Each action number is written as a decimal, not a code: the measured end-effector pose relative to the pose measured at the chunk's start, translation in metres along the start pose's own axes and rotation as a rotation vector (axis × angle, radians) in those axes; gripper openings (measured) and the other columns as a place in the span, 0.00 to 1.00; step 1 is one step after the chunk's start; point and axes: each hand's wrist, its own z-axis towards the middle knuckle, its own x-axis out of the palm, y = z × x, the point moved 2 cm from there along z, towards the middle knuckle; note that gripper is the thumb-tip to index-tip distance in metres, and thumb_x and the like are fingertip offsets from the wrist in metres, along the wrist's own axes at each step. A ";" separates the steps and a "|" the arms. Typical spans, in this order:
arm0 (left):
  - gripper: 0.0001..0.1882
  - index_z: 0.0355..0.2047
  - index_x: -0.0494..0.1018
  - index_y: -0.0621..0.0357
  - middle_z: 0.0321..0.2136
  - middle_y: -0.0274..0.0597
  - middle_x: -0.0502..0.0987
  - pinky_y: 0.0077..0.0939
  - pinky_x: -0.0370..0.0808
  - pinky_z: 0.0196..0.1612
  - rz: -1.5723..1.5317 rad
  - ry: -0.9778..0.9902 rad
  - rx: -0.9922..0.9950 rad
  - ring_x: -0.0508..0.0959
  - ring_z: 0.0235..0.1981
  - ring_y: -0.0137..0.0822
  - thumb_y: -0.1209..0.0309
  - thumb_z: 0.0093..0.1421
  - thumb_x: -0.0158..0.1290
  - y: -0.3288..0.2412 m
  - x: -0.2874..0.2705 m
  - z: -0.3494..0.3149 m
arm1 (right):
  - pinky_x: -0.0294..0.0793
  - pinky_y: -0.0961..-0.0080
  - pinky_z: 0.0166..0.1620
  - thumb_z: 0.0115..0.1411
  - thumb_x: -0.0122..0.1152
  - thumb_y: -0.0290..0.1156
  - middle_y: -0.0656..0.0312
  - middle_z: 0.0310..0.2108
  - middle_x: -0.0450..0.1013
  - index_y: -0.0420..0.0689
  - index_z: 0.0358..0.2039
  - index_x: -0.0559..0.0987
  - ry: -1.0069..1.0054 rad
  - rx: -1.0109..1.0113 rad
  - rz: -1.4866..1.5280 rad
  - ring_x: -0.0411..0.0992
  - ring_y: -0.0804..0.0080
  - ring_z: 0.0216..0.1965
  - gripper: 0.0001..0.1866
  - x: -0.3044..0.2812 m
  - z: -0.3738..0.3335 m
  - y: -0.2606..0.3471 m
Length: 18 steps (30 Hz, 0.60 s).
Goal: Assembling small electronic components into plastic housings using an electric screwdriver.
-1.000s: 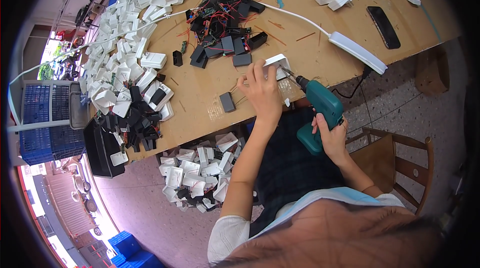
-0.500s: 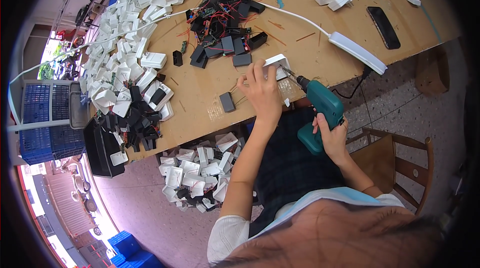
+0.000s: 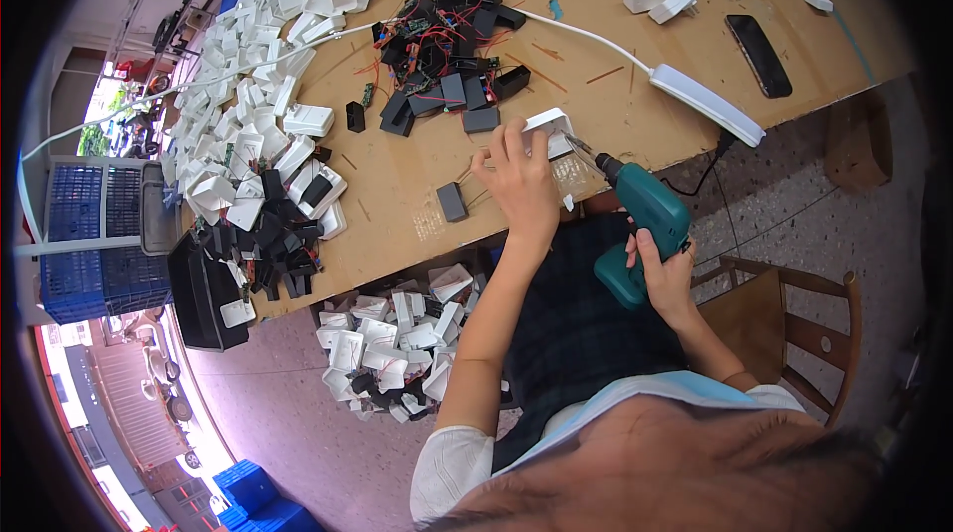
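My right hand [image 3: 663,264] is wrapped round the handle of a green cordless drill [image 3: 650,204], its bit pointing up and left at a white plastic casing [image 3: 552,122]. The bit's tip looks to be at the casing's near right part; whether it touches a screw is too small to tell. My left hand [image 3: 519,175] grips the casing's left side near the table's front edge, fingers bent over it. Left of that hand a small black box [image 3: 452,201] with thin wires lies on the table. A small white scrap [image 3: 568,202] sits at the edge below the casing.
Black boxes and red-wired circuit boards [image 3: 447,61] lie heaped beyond my hands. White casings [image 3: 288,46] cover the table's left side. A white power strip [image 3: 707,107] and a phone [image 3: 759,56] lie at right. More casings [image 3: 397,343] fill a container below; a wooden chair [image 3: 784,324] stands at right.
The drill and my right hand have shifted slightly to the right, and the bit has drawn back a little. My left hand and the white casing stay nearly still.
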 end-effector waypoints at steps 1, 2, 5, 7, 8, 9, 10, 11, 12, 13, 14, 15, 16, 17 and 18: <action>0.11 0.36 0.77 0.55 0.49 0.39 0.73 0.45 0.61 0.54 -0.011 -0.002 -0.003 0.72 0.55 0.40 0.78 0.50 0.58 0.000 0.000 0.000 | 0.73 0.79 0.32 0.71 0.55 0.30 0.61 0.29 0.75 0.34 0.47 0.77 0.005 0.005 -0.009 0.72 0.78 0.26 0.12 0.001 0.001 -0.001; 0.11 0.36 0.77 0.55 0.49 0.39 0.73 0.45 0.61 0.54 -0.010 -0.004 -0.002 0.72 0.55 0.40 0.78 0.50 0.58 0.000 0.000 -0.001 | 0.73 0.79 0.32 0.71 0.55 0.30 0.61 0.29 0.75 0.33 0.47 0.77 0.010 0.011 -0.019 0.72 0.78 0.26 0.13 0.001 0.002 -0.001; 0.11 0.35 0.77 0.55 0.49 0.39 0.73 0.45 0.61 0.54 -0.011 -0.013 -0.004 0.72 0.54 0.40 0.78 0.50 0.58 0.001 0.000 -0.001 | 0.73 0.79 0.32 0.71 0.55 0.30 0.61 0.29 0.75 0.33 0.48 0.77 0.021 0.008 -0.034 0.72 0.79 0.26 0.13 0.002 0.004 -0.001; 0.08 0.34 0.78 0.51 0.48 0.37 0.74 0.46 0.60 0.55 0.021 0.005 -0.003 0.72 0.53 0.40 0.73 0.52 0.62 0.001 0.000 -0.001 | 0.73 0.79 0.32 0.71 0.55 0.30 0.61 0.29 0.75 0.33 0.48 0.77 0.018 0.000 -0.033 0.72 0.79 0.26 0.13 0.000 0.003 -0.003; 0.08 0.34 0.78 0.51 0.48 0.37 0.74 0.46 0.60 0.55 0.022 0.005 -0.003 0.72 0.53 0.40 0.73 0.52 0.62 0.001 -0.001 -0.001 | 0.73 0.79 0.32 0.70 0.56 0.30 0.61 0.29 0.75 0.33 0.49 0.77 0.015 -0.007 -0.033 0.72 0.79 0.26 0.13 -0.002 0.002 -0.004; 0.08 0.34 0.78 0.51 0.48 0.37 0.74 0.46 0.60 0.55 0.012 0.008 -0.006 0.72 0.54 0.40 0.72 0.52 0.62 0.001 -0.002 0.000 | 0.73 0.79 0.32 0.70 0.56 0.30 0.61 0.29 0.75 0.33 0.49 0.77 0.016 -0.007 -0.031 0.72 0.79 0.26 0.13 -0.003 0.001 -0.003; 0.08 0.34 0.78 0.51 0.48 0.37 0.74 0.46 0.60 0.55 0.004 0.012 -0.008 0.72 0.54 0.40 0.72 0.52 0.63 0.001 -0.005 0.001 | 0.73 0.79 0.32 0.70 0.56 0.30 0.61 0.29 0.75 0.33 0.48 0.77 0.013 -0.026 -0.007 0.72 0.79 0.26 0.13 -0.003 0.001 -0.001; 0.08 0.34 0.78 0.51 0.48 0.37 0.74 0.46 0.60 0.55 0.007 0.013 -0.005 0.72 0.54 0.40 0.72 0.52 0.63 0.001 -0.008 0.002 | 0.72 0.80 0.31 0.70 0.56 0.30 0.60 0.29 0.75 0.33 0.48 0.77 0.010 -0.045 0.018 0.72 0.79 0.26 0.14 -0.004 0.000 0.000; 0.07 0.34 0.78 0.53 0.48 0.38 0.74 0.46 0.60 0.56 -0.074 0.025 -0.035 0.72 0.54 0.40 0.72 0.55 0.62 0.002 -0.011 0.004 | 0.72 0.80 0.31 0.70 0.56 0.30 0.60 0.29 0.75 0.33 0.48 0.77 0.010 -0.043 0.023 0.72 0.79 0.26 0.14 -0.005 -0.001 0.001; 0.06 0.35 0.78 0.54 0.48 0.39 0.74 0.46 0.59 0.57 -0.153 0.040 -0.064 0.73 0.54 0.41 0.72 0.57 0.61 0.003 -0.016 0.006 | 0.73 0.79 0.31 0.69 0.58 0.28 0.61 0.28 0.75 0.34 0.45 0.76 0.014 -0.032 0.055 0.73 0.78 0.25 0.10 -0.006 -0.002 0.002; 0.06 0.35 0.78 0.54 0.48 0.39 0.74 0.46 0.59 0.57 -0.146 0.045 -0.061 0.73 0.54 0.41 0.72 0.57 0.61 0.005 -0.023 0.008 | 0.74 0.79 0.31 0.67 0.59 0.25 0.61 0.27 0.75 0.35 0.41 0.75 0.018 -0.020 0.089 0.73 0.78 0.24 0.07 -0.007 -0.003 0.003; 0.06 0.37 0.80 0.54 0.47 0.40 0.75 0.45 0.61 0.56 -0.275 0.077 -0.062 0.74 0.52 0.42 0.71 0.59 0.62 0.011 -0.030 0.012 | 0.74 0.79 0.31 0.67 0.59 0.25 0.61 0.27 0.75 0.35 0.41 0.75 0.018 -0.015 0.097 0.73 0.78 0.24 0.07 -0.008 -0.004 0.005; 0.07 0.38 0.81 0.54 0.47 0.41 0.76 0.43 0.62 0.56 -0.407 0.112 -0.064 0.75 0.51 0.43 0.70 0.60 0.62 0.018 -0.034 0.013 | 0.74 0.79 0.31 0.67 0.58 0.25 0.61 0.27 0.75 0.34 0.40 0.75 0.021 -0.013 0.090 0.73 0.78 0.24 0.06 -0.010 -0.005 0.007; 0.07 0.38 0.81 0.54 0.47 0.41 0.76 0.43 0.62 0.56 -0.400 0.121 -0.063 0.75 0.51 0.43 0.70 0.60 0.62 0.028 -0.040 0.014 | 0.74 0.78 0.31 0.68 0.58 0.25 0.61 0.27 0.75 0.34 0.39 0.76 0.026 -0.013 0.084 0.73 0.78 0.24 0.06 -0.012 -0.007 0.008; 0.08 0.40 0.81 0.53 0.46 0.42 0.76 0.39 0.64 0.54 -0.608 0.124 -0.082 0.76 0.48 0.43 0.71 0.60 0.62 0.040 -0.045 0.015 | 0.72 0.78 0.33 0.71 0.53 0.36 0.61 0.29 0.74 0.33 0.50 0.76 0.074 -0.027 0.038 0.71 0.78 0.26 0.17 -0.016 -0.009 0.006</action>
